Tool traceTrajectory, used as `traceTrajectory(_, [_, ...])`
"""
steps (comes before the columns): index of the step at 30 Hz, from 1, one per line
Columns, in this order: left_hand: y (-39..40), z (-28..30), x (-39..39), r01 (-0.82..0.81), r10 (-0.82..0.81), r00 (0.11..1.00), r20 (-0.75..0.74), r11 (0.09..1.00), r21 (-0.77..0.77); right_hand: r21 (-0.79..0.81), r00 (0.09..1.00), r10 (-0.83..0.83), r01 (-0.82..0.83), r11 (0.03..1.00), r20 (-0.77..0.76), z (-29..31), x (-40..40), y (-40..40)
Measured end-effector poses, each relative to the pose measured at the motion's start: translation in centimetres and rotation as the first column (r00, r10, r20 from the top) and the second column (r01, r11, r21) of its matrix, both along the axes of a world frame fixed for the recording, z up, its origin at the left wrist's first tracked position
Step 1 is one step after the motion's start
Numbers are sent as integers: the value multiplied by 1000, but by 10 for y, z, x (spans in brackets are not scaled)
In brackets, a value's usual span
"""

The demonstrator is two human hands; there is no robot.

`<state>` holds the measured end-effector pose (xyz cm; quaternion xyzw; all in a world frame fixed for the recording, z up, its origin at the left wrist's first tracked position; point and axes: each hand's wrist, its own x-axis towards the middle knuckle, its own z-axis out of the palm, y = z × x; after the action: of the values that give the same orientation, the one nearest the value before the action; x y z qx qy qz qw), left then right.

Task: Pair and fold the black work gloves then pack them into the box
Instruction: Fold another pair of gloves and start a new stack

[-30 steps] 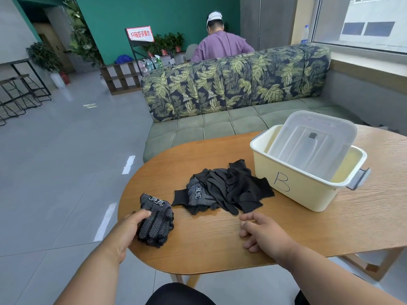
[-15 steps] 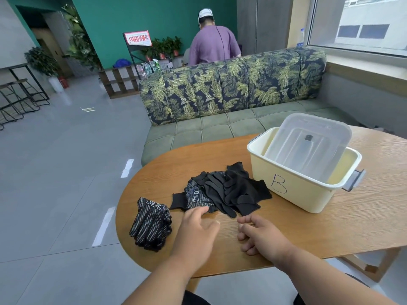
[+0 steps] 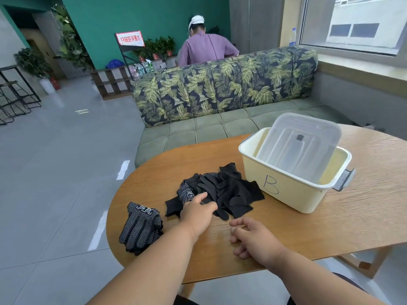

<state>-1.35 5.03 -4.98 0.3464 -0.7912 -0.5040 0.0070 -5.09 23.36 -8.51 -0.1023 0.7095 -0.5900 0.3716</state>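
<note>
A loose pile (image 3: 222,194) of black gloves is seen on the table (image 3: 330,227), just beside the box (image 3: 284,190) marked B, with a folded pair (image 3: 141,227) set apart near the table's left edge. The left hand (image 3: 197,211) is laid on the near side of the pile, its fingers stretched forward onto the cloth; whether a glove is yet pinched cannot be told, since the fingertips are partly hidden against the black fabric. The right hand (image 3: 253,237) is rested on the bare wood just short of the pile, loosely curled and holding nothing. A clear lid (image 3: 299,148) is propped inside the box, tilted, so the space for packing is taken up. Several risks can be judged from here. The gloves are tangled, so more than one may be dragged out together, or the rest pulled toward the edge. Two kinds appear mixed, dotted and plain, so a wrong match could be made. The folded pair lies close to the rim and could be knocked to the floor by a forearm. Nothing can be packed until the lid is lifted out.
</note>
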Motion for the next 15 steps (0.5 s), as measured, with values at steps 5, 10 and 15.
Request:
traceTrajectory(5, [3, -8, -6, -109, 127, 987, -94, 978, 176, 14, 1000, 10, -10, 1000, -6, -1, -2, 1])
traceTrajectory(10, [30, -4, 20, -154, 145, 957, -250, 988, -18, -22, 1000, -3, 3, 1000, 9, -4, -4, 1])
traceTrajectory(15, [68, -20, 73, -69, -33, 959, -281, 936, -346, -35, 999, -33, 32, 999, -3, -4, -1, 0])
